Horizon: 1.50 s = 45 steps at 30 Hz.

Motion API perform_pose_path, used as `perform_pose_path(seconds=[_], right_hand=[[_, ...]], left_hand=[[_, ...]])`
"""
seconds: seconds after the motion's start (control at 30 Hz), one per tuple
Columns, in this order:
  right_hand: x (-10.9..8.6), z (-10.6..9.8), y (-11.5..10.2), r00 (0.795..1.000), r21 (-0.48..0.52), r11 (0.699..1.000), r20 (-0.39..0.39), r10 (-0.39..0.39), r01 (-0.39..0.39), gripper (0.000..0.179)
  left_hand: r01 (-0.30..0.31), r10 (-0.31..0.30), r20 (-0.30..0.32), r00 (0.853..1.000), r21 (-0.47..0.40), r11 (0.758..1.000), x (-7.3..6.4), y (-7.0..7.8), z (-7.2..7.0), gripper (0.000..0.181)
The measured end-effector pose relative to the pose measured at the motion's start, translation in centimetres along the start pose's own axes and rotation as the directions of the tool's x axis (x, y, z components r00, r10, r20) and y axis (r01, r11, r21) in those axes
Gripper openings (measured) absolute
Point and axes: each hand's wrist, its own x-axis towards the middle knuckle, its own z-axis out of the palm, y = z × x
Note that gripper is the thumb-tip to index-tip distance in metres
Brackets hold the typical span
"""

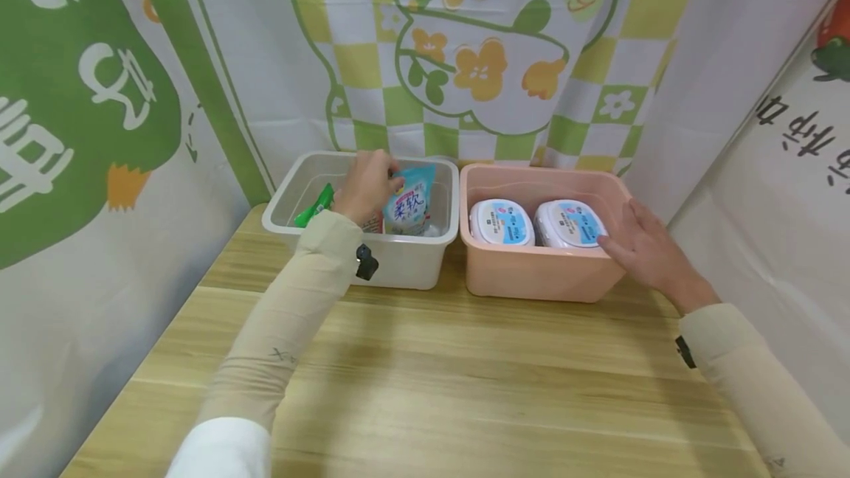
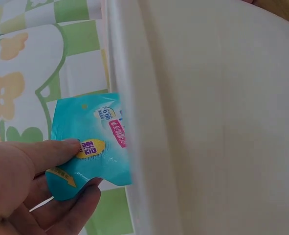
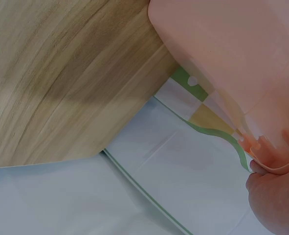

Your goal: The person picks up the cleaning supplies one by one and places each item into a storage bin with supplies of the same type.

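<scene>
In the head view my left hand (image 1: 367, 186) reaches over the white bin (image 1: 392, 264). Its thumb and fingers pinch the upper part of a teal plastic pouch (image 1: 410, 201) with printed lettering. The left wrist view shows the thumb of my left hand (image 2: 41, 171) on the face of the teal pouch (image 2: 88, 122), whose lower part is hidden behind the bin's wall (image 2: 208, 122). My right hand (image 1: 647, 246) rests on the right rim of the pink bin (image 1: 531, 275), fingers fairly straight. In the right wrist view only part of my right hand (image 3: 276, 203) shows beside the rim.
A green packet (image 1: 315, 205) lies in the white bin, left of my hand. Two white tubs (image 1: 502, 222) with blue-printed lids sit in the pink bin. Both bins stand side by side at the back of the wooden table (image 1: 478, 389), against a patterned curtain (image 1: 465, 57).
</scene>
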Motion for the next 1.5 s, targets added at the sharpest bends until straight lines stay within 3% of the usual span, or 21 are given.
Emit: perform_pose_path(seconds=[0.2, 0.5, 0.7, 0.93, 1.23, 1.5], right_hand=[[0.1, 0.1, -0.1, 1.0, -0.004, 1.0, 0.007, 0.013, -0.013, 0.1], [0.2, 0.1, 0.1, 1.0, -0.018, 1.0, 0.002, 0.005, -0.005, 0.099], [0.3, 0.0, 0.2, 1.0, -0.02, 1.0, 0.006, 0.004, -0.004, 0.099], [0.3, 0.0, 0.2, 1.0, -0.024, 1.0, 0.01, 0.007, -0.006, 0.098], [0.3, 0.1, 0.2, 1.0, -0.015, 1.0, 0.008, 0.02, -0.02, 0.1], [0.2, 0.0, 0.0, 1.0, -0.023, 1.0, 0.012, 0.018, -0.018, 0.098]], left_hand=[[-0.019, 0.02, -0.016, 1.0, 0.046, 0.999, 0.1, -0.6, 0.8, 0.016], [0.027, -0.027, 0.01, 1.0, 0.008, 1.0, -0.1, -1.2, 1.9, 0.017], [-0.014, 0.016, -0.025, 1.0, 0.055, 0.998, -0.1, -1.6, 2.6, 0.025], [-0.046, 0.047, -0.01, 0.999, 0.098, 0.994, -0.2, -2.0, 3.1, 0.027], [0.033, -0.034, 0.022, 0.999, 0.08, 0.996, -0.1, -2.2, 3.8, 0.016], [0.021, -0.021, -0.006, 1.0, 0.117, 0.993, -0.1, -2.1, 4.4, 0.018]])
